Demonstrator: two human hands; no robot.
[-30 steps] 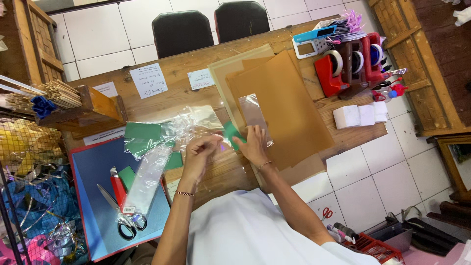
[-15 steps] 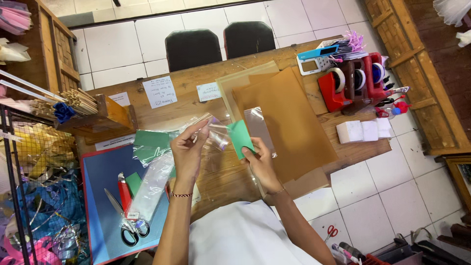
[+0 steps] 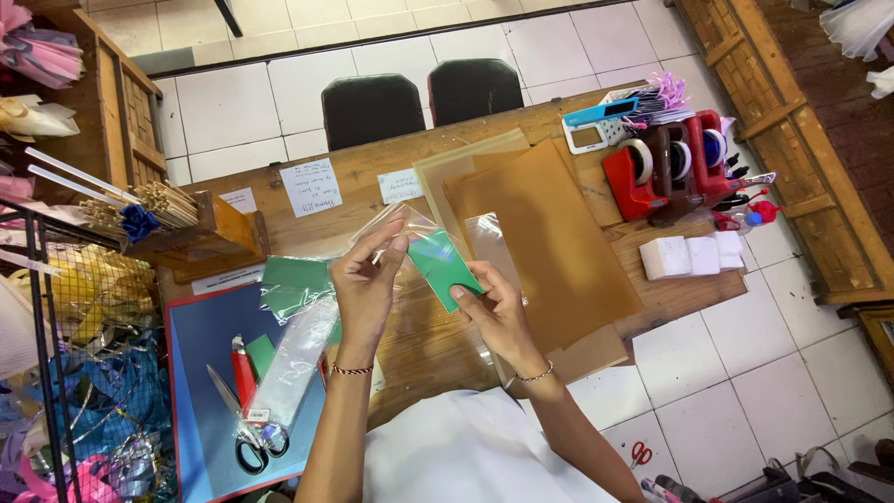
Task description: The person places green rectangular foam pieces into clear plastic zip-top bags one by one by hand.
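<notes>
My left hand (image 3: 365, 284) pinches the open mouth of a clear plastic sleeve (image 3: 402, 226), held up above the wooden table (image 3: 419, 340). My right hand (image 3: 498, 312) grips the lower corner of a green card (image 3: 442, 265) and the card's upper part lies inside the sleeve. Both hands hover over the table's middle, close together.
Brown paper sheets (image 3: 545, 237) lie to the right, with another clear sleeve (image 3: 489, 237) on them. A blue cutting mat (image 3: 200, 382) at left carries scissors (image 3: 244, 433), a red cutter (image 3: 242, 373), green cards (image 3: 293, 279) and plastic sleeves (image 3: 298, 359). Red tape dispensers (image 3: 666, 172) and white blocks (image 3: 689, 256) stand far right.
Both hands lifted from the table with the sleeve and green card. The card has moved further into the sleeve's opening, and the view has shifted slightly.
</notes>
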